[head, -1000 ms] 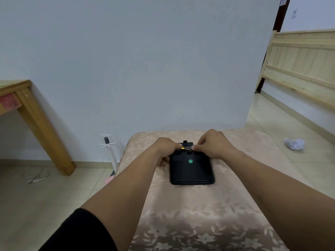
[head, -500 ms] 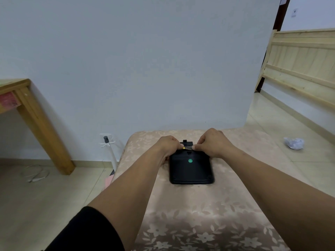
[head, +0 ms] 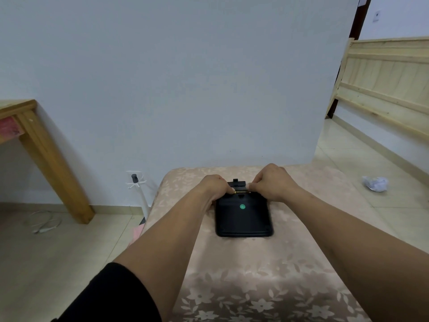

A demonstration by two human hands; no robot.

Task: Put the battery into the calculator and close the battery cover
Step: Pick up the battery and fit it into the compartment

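A black calculator [head: 243, 219] lies face down on the floral cloth, a green round sticker on its back. At its far edge a gold battery [head: 242, 192] lies level in the open compartment. My left hand [head: 214, 187] pinches the battery's left end with curled fingers. My right hand [head: 271, 182] pinches its right end. Just beyond the calculator, between my hands, the black battery cover [head: 236, 183] rests on the cloth, apart from the compartment.
The cloth-covered table [head: 255, 275] drops off at its left and right edges. A wooden table leg [head: 53, 163] stands at the left, a white cable [head: 44, 224] on the floor, a crumpled paper [head: 375, 183] at the right, and a wooden bed frame [head: 383, 89] beyond.
The battery, slightly tilted between my fingertips before, now lies level at the calculator's far edge. Both hands have stayed in nearly the same place.
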